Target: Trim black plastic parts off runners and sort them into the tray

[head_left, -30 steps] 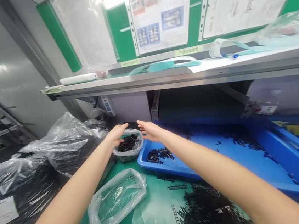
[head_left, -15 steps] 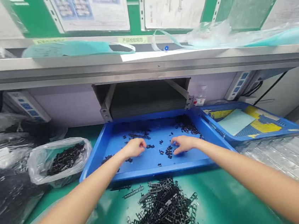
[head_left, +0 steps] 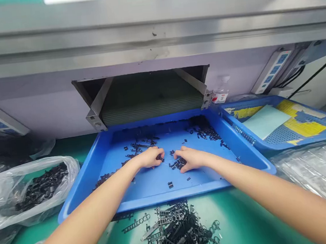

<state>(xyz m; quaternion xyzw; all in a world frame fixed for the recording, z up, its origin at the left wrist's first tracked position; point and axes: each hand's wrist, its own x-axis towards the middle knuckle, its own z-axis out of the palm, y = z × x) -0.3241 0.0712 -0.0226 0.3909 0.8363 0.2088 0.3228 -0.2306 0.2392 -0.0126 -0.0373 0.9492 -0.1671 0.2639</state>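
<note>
Both hands are inside a blue plastic tray (head_left: 159, 194) with small black plastic parts scattered over its floor. My left hand (head_left: 151, 157) is curled closed, with a small black plastic part (head_left: 160, 158) at its fingertips; the rest of its grasp is hidden. To the right, my right hand (head_left: 192, 158) rests low with thumb and fingers apart around a little cluster of black parts (head_left: 175, 164). A loose black part (head_left: 170, 184) lies nearer the tray's front wall. More black parts (head_left: 207, 132) are heaped in the back right corner.
A pile of black plastic runner strips (head_left: 177, 235) lies before the tray. Left stands a bag-lined container (head_left: 73, 174) of black parts. At right are a blue perforated basket (head_left: 281, 136) and clear plastic trays (head_left: 319, 167). A conveyor belt (head_left: 151, 96) ends behind the tray.
The view has tipped down and come closer. My right hand has moved in around the cluster of black parts, and my left hand has closed at a black part.
</note>
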